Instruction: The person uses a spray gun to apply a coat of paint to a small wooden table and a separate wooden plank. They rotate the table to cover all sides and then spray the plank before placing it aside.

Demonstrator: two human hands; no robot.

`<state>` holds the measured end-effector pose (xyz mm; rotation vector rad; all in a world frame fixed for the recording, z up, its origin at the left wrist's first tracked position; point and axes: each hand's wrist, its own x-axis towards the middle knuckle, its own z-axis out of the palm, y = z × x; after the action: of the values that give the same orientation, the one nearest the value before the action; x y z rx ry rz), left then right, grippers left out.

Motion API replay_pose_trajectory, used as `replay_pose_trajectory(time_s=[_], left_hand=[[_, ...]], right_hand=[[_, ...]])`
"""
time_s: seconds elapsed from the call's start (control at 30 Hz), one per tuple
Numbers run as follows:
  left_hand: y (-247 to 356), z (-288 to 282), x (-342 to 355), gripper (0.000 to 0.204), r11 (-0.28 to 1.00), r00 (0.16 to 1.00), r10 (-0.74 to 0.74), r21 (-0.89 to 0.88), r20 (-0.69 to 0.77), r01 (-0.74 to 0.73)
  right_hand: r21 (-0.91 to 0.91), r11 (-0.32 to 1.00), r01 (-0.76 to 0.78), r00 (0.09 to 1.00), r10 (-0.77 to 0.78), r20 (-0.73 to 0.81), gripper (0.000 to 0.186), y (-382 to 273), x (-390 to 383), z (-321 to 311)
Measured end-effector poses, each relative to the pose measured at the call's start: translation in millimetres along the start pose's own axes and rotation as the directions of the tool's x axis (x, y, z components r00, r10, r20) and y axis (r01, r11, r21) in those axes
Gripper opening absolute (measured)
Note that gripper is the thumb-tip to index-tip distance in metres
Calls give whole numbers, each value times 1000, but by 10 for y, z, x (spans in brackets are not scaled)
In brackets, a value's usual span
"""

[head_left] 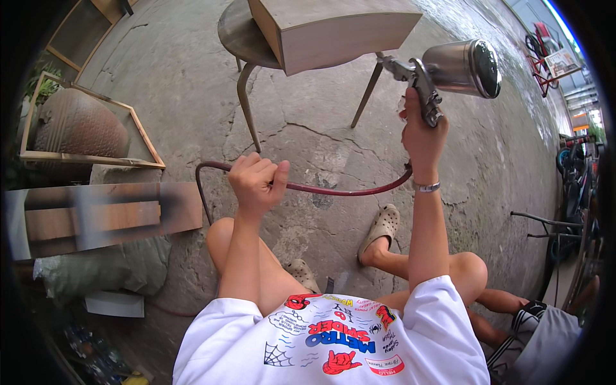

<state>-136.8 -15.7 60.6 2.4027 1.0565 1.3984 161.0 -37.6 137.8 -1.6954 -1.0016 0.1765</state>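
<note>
Two hands hold the equipment. The right hand is closed around the handle of a metal spray gun, raised ahead of the person at upper right; the pictures do not show whether the trigger is pressed. A cylindrical silver cup is attached to the gun and extends to the right. The gun's front end faces left, near the lower right corner of a pale wooden box; contact cannot be determined.

The left hand is closed in a fist around a dark red hose. From this fist, the hose sags and curves up to the base of the right hand; on the other side, it bends down beside the left knee.

A metal band encircles the right wrist. The box rests tilted on a round stool with metal legs, standing on cracked concrete. At left, a wooden frame leans by a large brown jar; a partly blurred board lies nearer the person, beside a grey-green sack.
</note>
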Motion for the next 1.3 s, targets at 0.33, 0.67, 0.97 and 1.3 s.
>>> replay_pose_trajectory(time_s=[0.33,0.67,0.97,1.3], left_hand=[[244,316,64,40,997,994,19,-76,107,-11],[72,177,49,50,998,998,-59,-3,22,59],[-185,-152,-7,53,994,997,-72,80,-43,75],[-284,-362,-95,51,991,992,-94,89,-79,101]], right_hand=[[-12,995,-100,967,95,-238,47,534,582,-277],[124,965,-232,973,232,8,43,251,7,-134],[187,974,-131,972,89,217,30,-73,-563,277],[289,953,87,918,-189,347,19,-335,-944,491]])
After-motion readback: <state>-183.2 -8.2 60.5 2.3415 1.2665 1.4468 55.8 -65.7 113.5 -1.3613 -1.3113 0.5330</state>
